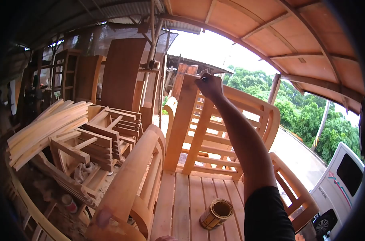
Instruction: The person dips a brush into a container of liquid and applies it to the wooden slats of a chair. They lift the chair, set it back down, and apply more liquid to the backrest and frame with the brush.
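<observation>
My right hand (210,85) is closed at the top of a wooden chair's slatted back (198,132), with the arm stretched out over the seat. Whatever its fingers hold is too small and hidden to name. On the slatted wooden seat (184,205) stands an open can (216,214) with a brown, stained rim and label. Only a sliver of my left hand (166,238) shows at the bottom edge, near the seat's front. Its fingers cannot be made out. A broad curved armrest (128,176) rises on the left, and another armrest (295,197) on the right.
Stacked wooden strips (50,128) and slatted frames (98,140) lie to the left. A small can (69,203) sits low among them. Tall wooden panels (122,72) stand behind. At right, a white vehicle (339,188) is beside the road, under a curved roof (263,28).
</observation>
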